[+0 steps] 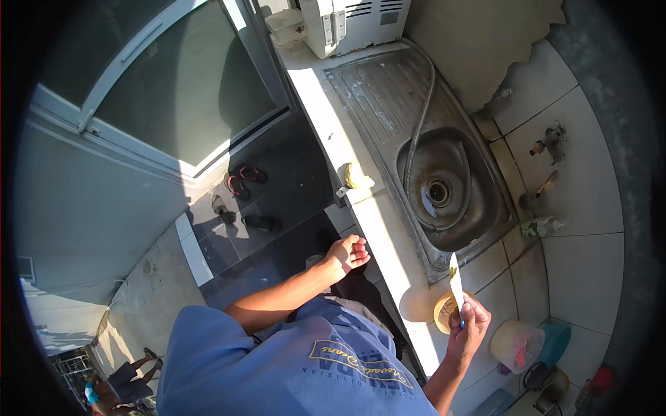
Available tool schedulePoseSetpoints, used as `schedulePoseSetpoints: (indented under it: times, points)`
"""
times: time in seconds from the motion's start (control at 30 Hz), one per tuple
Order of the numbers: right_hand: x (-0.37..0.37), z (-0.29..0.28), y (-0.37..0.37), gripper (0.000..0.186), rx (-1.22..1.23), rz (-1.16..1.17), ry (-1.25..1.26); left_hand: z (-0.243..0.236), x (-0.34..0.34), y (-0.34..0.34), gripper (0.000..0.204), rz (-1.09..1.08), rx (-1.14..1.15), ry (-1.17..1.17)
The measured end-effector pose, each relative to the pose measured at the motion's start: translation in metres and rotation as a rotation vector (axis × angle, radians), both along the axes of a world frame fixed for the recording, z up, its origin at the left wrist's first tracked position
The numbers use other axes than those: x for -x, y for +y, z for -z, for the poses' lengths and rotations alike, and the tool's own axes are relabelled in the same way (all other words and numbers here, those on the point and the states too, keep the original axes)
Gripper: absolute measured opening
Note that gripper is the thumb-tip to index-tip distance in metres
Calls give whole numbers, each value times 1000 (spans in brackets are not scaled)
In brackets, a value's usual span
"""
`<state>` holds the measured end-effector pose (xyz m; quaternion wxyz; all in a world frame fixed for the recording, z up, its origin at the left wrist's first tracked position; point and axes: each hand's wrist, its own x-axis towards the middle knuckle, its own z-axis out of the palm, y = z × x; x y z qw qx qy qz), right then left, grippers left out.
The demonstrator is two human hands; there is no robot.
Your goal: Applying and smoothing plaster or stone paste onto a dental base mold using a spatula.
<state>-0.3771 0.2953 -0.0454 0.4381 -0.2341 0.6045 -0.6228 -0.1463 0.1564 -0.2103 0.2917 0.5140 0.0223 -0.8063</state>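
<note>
My left hand (347,255) is raised beside the counter's front edge (374,229), its fingers loosely curved, with nothing visible in them. My right hand (466,327) grips a knife (455,276) by its blue handle, the pale blade upright with yellowish-green bits on it. Just behind that hand, a round yellow container (442,315) stands on the counter. Farther along the edge lies a yellow, crumpled-looking item (358,179), too small to identify surely. The knife's tip is near the lower corner of the steel sink (491,208).
A grey hose (416,145) curves into the sink. A white appliance (354,21) tops the counter. Taps (551,145) are on the tiled wall, tubs (513,347) at lower right. Sandals (236,186) lie by a sliding door (180,97). Another person (125,388) shows at lower left.
</note>
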Motion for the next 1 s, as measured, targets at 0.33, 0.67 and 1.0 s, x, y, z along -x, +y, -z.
schedulePoseSetpoints:
  times: [0.33,0.67,1.0]
  points:
    - [-28,-31,-48,28,127,-252,41,42,11,-78,26,-452,200,-389]
    - [-25,-13,-70,28,183,-370,-43,81,33,-96,29,-424,271,-623]
    - [-37,41,-141,18,-25,-606,82,86,50,-108,19,-364,189,-756]
